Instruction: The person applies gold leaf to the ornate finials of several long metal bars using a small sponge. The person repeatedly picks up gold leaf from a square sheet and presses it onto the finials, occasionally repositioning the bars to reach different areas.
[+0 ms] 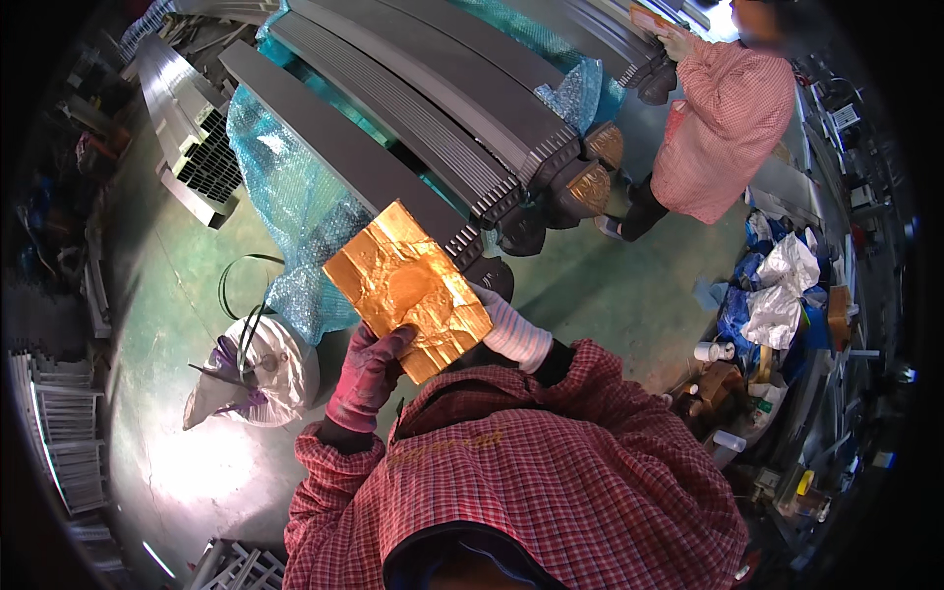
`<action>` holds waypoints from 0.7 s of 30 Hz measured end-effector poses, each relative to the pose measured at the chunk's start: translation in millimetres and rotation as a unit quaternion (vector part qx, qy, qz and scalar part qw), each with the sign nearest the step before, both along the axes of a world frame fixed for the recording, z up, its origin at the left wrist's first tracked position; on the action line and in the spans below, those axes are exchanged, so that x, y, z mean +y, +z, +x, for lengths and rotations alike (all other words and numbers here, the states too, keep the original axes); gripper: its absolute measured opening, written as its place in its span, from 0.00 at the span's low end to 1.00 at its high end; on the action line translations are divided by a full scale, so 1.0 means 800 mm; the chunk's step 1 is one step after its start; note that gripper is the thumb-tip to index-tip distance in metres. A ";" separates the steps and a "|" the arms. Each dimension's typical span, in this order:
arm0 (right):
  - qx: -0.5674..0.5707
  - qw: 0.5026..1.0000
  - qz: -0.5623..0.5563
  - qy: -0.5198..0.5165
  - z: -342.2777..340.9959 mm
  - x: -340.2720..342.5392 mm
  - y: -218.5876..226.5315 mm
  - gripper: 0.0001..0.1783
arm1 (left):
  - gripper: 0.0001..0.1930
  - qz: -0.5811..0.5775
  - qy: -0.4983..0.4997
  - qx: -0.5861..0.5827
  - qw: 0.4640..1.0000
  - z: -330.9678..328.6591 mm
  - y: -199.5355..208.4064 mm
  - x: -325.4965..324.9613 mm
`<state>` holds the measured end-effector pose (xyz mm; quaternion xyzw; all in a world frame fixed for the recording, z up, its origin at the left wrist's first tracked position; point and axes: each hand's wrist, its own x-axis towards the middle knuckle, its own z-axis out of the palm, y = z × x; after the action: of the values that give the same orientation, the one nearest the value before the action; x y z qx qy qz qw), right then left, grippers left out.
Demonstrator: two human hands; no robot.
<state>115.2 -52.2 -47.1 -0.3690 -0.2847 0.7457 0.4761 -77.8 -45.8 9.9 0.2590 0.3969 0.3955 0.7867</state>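
Observation:
A creased, roughly rectangular gold foil sheet (405, 291) is held up in front of my chest, with a rounded patch pressed into its middle. My left hand (368, 376), in a dark red glove, grips its lower left edge with the thumb on top. At the right edge is my right hand (515, 330), in a white striped glove; its fingers go behind the sheet and are mostly hidden. Just beyond lie long dark grey metal profiles (393, 84) with moulded ends. One end carries a gold ornament (590, 187).
Teal bubble wrap (285, 167) hangs around the profiles. Another person (723, 123) in a checked smock stands at the far right, holding a similar gold piece (654, 22). A white sack (270, 369) lies on the floor at left. Blue and silver wrapping (782, 280) is heaped at right.

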 end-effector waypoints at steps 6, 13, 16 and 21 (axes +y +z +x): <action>0.330 0.937 -0.096 -0.063 -0.042 -0.033 -0.048 0.26 | 0.19 -0.008 -0.054 -0.013 0.998 -0.006 -0.023 -0.036; 0.099 0.978 -0.056 -0.177 0.008 -0.035 -0.045 0.09 | 0.22 -0.024 -0.076 0.045 0.996 -0.011 -0.025 -0.058; -0.023 0.963 -0.059 -0.262 0.068 -0.040 -0.024 0.13 | 0.23 -0.030 -0.046 -0.016 0.998 -0.006 -0.022 -0.062; -0.165 0.963 0.044 -0.210 0.120 -0.045 0.021 0.16 | 0.25 -0.046 -0.060 0.014 0.997 0.005 -0.038 -0.063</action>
<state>211.1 -88.3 -30.6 -0.5168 -0.3079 0.5448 0.5842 -74.1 -95.9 -20.4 0.2511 0.4096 0.3250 0.8146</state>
